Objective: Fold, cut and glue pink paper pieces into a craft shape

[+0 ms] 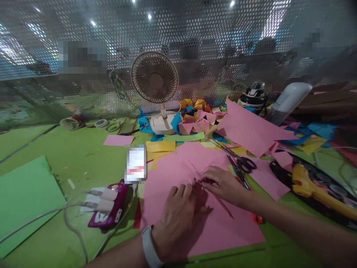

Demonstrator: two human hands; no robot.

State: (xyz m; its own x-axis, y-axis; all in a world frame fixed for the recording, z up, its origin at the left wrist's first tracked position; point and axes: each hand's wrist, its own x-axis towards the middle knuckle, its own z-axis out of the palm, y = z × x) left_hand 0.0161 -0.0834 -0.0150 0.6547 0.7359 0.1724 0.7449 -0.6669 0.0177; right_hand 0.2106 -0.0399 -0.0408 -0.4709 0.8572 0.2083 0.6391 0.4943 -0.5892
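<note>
My left hand [178, 210], with a pale band [150, 247] at its wrist, rests low over a large pink paper sheet [167, 178]. Its fingers are curled inward and the thumb side is out of sight. Coming in from the right, my right hand [221, 182] has its fingers bent together close to the left fingertips. Between both hands is a piece of pink paper [197, 181], pinched at its edge; its outline blends into the sheet. A thin pink edge [224, 207] runs out below my right hand. Black-handled scissors [247, 164] and a black-handled cutting tool [238, 172] lie beyond that hand.
Left of the sheet are a lit phone [135, 163], a purple power strip [111, 206] with cables, and green paper [30, 204]. Behind stand a fan [154, 77] and piled coloured paper [200, 119]. A yellow glue gun [315, 188] lies right, below a bottle [292, 98].
</note>
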